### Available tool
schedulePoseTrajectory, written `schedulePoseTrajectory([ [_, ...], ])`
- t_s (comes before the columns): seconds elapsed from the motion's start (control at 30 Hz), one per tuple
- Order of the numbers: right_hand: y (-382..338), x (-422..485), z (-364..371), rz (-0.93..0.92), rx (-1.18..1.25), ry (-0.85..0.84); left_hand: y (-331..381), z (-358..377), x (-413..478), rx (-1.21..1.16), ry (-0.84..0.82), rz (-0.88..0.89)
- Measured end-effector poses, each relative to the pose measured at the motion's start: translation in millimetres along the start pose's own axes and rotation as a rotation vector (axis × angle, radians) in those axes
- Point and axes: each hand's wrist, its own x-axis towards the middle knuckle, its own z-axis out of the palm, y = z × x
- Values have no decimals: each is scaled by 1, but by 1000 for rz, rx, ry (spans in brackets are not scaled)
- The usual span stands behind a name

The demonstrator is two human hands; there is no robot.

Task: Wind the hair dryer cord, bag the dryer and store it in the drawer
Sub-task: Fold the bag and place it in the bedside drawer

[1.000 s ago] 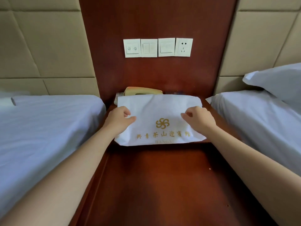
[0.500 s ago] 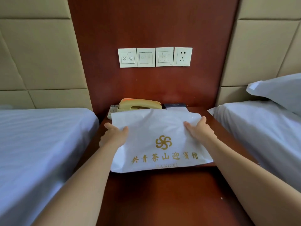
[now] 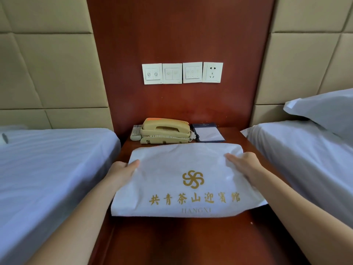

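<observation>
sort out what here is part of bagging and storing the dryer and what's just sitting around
Part of the job:
white printed bag
left hand and right hand, each holding one end of it
(no dryer or drawer is visible)

Just lying about:
beige telephone
remote control
notepad
wall switches
socket
pillow

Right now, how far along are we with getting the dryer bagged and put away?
Done, apparently: no dryer or cord shows, and the white bag on the nightstand looks filled, so bagging seems finished. In hand: the left hand and right hand hold the bag's two sides. Left: storing it; no drawer is in view.
</observation>
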Motion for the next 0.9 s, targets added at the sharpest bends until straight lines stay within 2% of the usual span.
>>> schedulePoseTrajectory([
  [0.27,37,-110,-46,-65,181,-125,-34,-20,-109,-130,59,143],
  [0.47,76,-157,-67,-44,191,-219,-69,-14,-163,-124,-45,76],
  [0.77,116,-142,-62,74,27,-272,-92,6,-160,65,-188,-54],
  [0.9,118,-125,-54,85,-9,-241,-89,15,-142,103,-170,-13],
])
